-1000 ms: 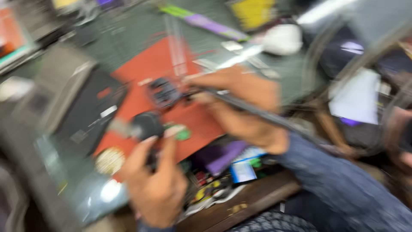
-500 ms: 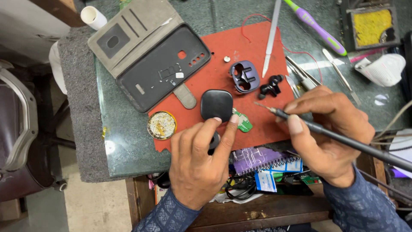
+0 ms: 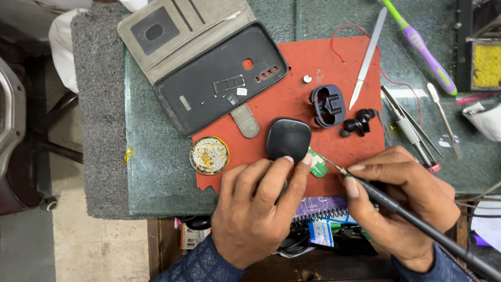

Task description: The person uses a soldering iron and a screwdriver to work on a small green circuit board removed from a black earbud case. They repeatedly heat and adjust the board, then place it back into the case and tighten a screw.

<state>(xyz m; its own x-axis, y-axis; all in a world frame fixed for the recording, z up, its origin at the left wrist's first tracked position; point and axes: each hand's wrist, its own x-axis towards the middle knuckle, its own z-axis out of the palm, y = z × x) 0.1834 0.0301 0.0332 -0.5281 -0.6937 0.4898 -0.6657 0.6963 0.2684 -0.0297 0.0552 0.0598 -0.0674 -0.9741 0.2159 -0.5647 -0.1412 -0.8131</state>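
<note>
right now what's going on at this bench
A person is working on small electronics over a red mat on a dark green stone bench. The left hand presses its fingertips on a black rounded plastic case and a small green circuit board. The right hand holds a thin black soldering iron like a pen, its tip at that board. A round tin of flux sits beside the case.

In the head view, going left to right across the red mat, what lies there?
Round tin of yellowish paste → rounded black case, touched by the left hand → small green circuit board → black plastic insert with cut-outs → black earbuds → slim silver metal blade.
</note>
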